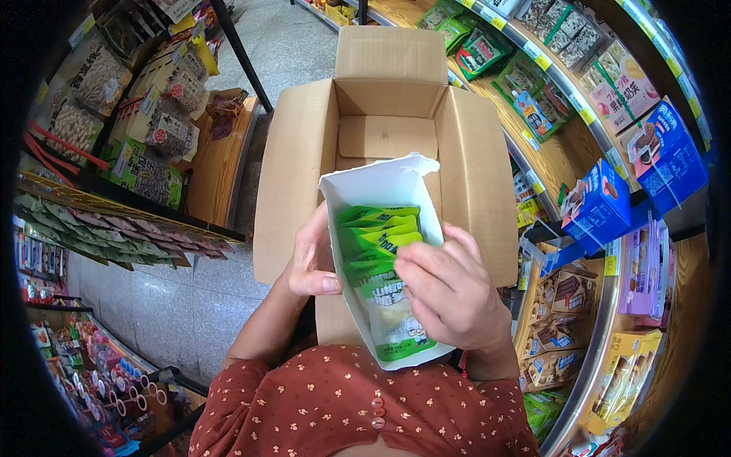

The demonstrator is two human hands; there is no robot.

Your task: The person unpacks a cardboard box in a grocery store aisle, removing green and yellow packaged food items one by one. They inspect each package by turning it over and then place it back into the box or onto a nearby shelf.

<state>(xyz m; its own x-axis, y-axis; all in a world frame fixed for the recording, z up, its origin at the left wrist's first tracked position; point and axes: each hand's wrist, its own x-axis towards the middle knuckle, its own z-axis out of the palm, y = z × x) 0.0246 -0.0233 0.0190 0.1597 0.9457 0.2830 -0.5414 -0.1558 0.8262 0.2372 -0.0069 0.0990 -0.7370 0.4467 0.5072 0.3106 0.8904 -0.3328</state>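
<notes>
A white paperboard box [377, 180] with a torn, ragged top edge is tilted toward me, close to my chest. Several green snack packets [380, 231] stand in a row inside it, and one with a clear lower part faces up at the near end. My left hand [314, 257] grips the box by its left wall, thumb on the near edge. At the right wall, my right hand [448, 285] has its fingers curled over the packets, fingertips touching the top of the front one; whether they pinch it is partly hidden.
Beneath and beyond stands a large open cardboard carton [388, 134], flaps spread. Wooden shelves with packaged snacks curve along the right, where blue biscuit boxes [597, 205] jut out. A shelf of dried-food bags [171, 131] is at left, above a grey tiled floor [223, 297].
</notes>
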